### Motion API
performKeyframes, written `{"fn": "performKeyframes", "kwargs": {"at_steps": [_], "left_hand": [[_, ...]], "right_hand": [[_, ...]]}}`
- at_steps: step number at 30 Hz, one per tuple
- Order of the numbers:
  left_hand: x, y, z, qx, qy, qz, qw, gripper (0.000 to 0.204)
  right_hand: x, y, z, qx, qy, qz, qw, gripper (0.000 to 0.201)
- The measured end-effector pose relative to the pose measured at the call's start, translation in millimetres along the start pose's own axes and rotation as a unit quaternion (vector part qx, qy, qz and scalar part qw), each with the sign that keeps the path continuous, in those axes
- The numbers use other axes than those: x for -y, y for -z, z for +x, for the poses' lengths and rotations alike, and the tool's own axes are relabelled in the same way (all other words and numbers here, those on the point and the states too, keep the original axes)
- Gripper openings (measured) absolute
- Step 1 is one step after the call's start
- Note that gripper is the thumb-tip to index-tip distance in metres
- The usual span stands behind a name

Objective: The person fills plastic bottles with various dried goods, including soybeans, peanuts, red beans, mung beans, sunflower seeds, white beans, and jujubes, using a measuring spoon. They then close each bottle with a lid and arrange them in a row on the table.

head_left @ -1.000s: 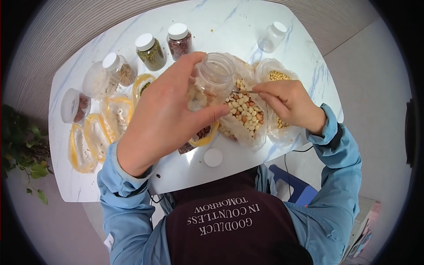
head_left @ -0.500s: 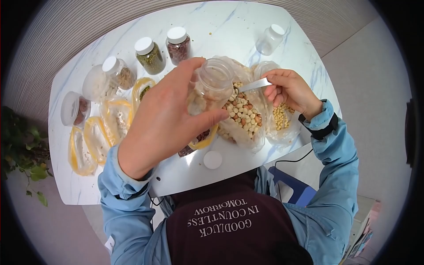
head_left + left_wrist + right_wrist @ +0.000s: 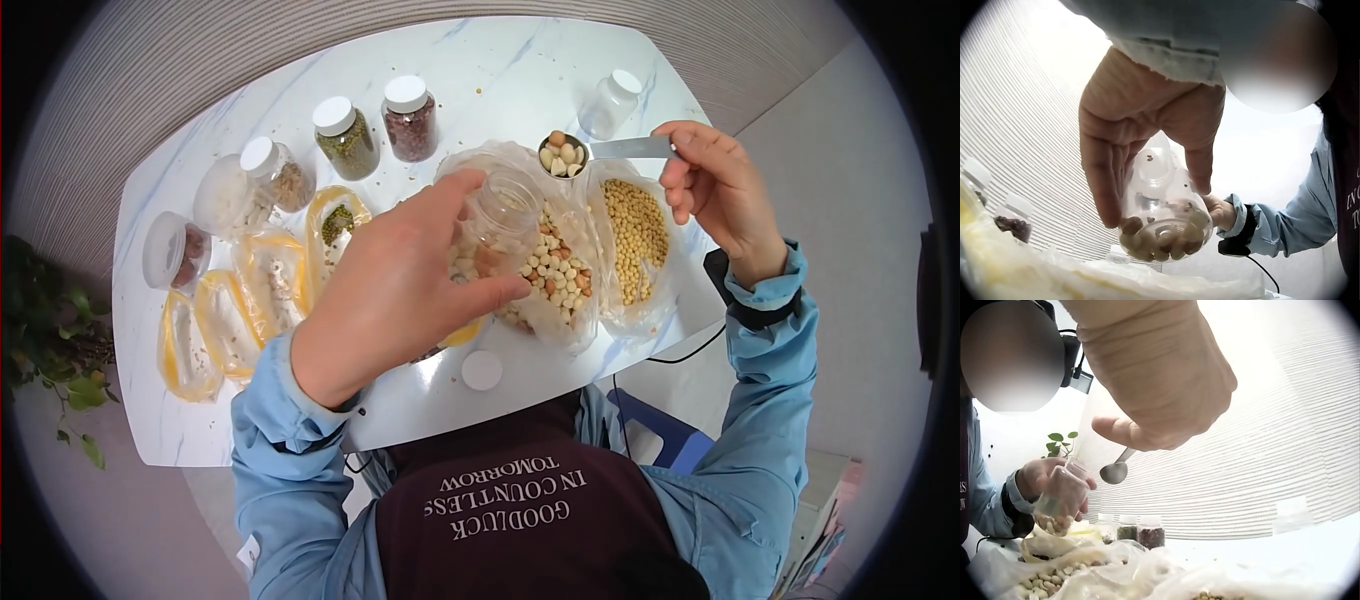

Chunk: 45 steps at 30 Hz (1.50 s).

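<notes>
My left hand point(image 3: 400, 280) holds a clear, lidless plastic jar point(image 3: 505, 205), tilted, between thumb and fingers. Cream and brown kernels point(image 3: 1160, 240) lie in the jar's bottom in the left wrist view. Between thumb and fingers, my right hand point(image 3: 728, 190) pinches the handle of a metal measuring spoon point(image 3: 633, 148). Its round bowl is heaped with the same kind of kernels point(image 3: 562, 157). Below the jar and spoon, an open plastic bag point(image 3: 490, 158) of these kernels lies on the table, partly hidden by the left hand and jar.
Right of that bag lies one of yellow beans point(image 3: 635, 240). An empty capped jar point(image 3: 610, 103) stands behind. Filled jars, one green point(image 3: 347, 145) and one dark red point(image 3: 410, 130), stand at the back. Yellow-edged bags point(image 3: 232, 325) lie left; a white lid point(image 3: 482, 370) lies near the front edge.
My right hand has lifted the spoon out of the kernel bag and carried it back and to the right, its bowl now heaped. The left hand keeps holding the jar nearly in place.
</notes>
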<state>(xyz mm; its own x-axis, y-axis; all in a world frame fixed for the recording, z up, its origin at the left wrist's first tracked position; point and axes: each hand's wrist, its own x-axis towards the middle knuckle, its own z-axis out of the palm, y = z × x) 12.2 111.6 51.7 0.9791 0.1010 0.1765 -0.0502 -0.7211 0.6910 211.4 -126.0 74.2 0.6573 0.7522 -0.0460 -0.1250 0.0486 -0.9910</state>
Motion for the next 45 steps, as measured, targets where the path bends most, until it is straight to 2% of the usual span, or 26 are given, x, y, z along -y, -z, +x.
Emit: {"fn": "performKeyframes", "kwargs": {"at_steps": [5,8,12,13,15,16,19,23,24,27,30,36,39,42,45], "left_hand": [[0,-4,1,-0.010,-0.025,-0.004,1.000,0.075],[-2,-4,1,-0.017,-0.034,-0.011,0.999,0.076],[-4,-4,1,-0.029,-0.047,-0.002,0.998,0.077],[-3,-4,1,-0.034,-0.049,0.000,0.998,0.077],[-1,-6,2,-0.037,-0.050,-0.028,0.998,0.077],[0,-6,3,-0.038,-0.050,-0.042,0.997,0.076],[1,-4,1,-0.054,-0.053,-0.010,0.997,0.074],[1,4,0,-0.044,-0.008,-0.012,0.999,0.072],[0,6,0,-0.046,0.009,-0.016,0.999,0.071],[-3,14,0,-0.059,0.025,-0.030,0.998,0.071],[-1,18,0,-0.063,0.028,-0.061,0.996,0.070],[3,19,1,-0.060,0.014,-0.084,0.995,0.070],[6,18,1,-0.061,0.007,-0.072,0.995,0.070],[7,18,2,-0.060,0.008,-0.065,0.996,0.069],[2,20,2,-0.048,0.031,-0.059,0.997,0.068]], "right_hand": [[21,-24,-10,-0.003,0.044,-0.055,0.997,0.026],[19,-42,-19,-0.039,0.085,-0.123,0.988,0.024],[11,-60,-35,-0.024,0.242,-0.268,0.932,0.019],[12,-61,-38,-0.007,0.303,-0.355,0.884,0.019],[19,-65,-44,0.027,0.411,-0.513,0.753,0.019],[25,-66,-49,0.072,0.411,-0.530,0.739,0.020],[18,-64,-42,0.007,0.493,-0.540,0.682,0.024],[-4,-52,-22,-0.050,0.344,-0.440,0.828,0.021],[-9,-50,-17,-0.033,0.291,-0.423,0.858,0.021],[-36,-43,1,0.020,0.246,-0.439,0.864,0.021],[-53,-45,14,0.069,0.306,-0.488,0.815,0.020],[-61,-44,18,0.140,0.293,-0.539,0.777,0.023],[-59,-38,15,0.143,0.251,-0.489,0.823,0.020],[-50,-30,12,0.129,0.091,-0.422,0.893,0.018],[-47,-25,15,0.078,-0.096,-0.290,0.949,0.020]]}}
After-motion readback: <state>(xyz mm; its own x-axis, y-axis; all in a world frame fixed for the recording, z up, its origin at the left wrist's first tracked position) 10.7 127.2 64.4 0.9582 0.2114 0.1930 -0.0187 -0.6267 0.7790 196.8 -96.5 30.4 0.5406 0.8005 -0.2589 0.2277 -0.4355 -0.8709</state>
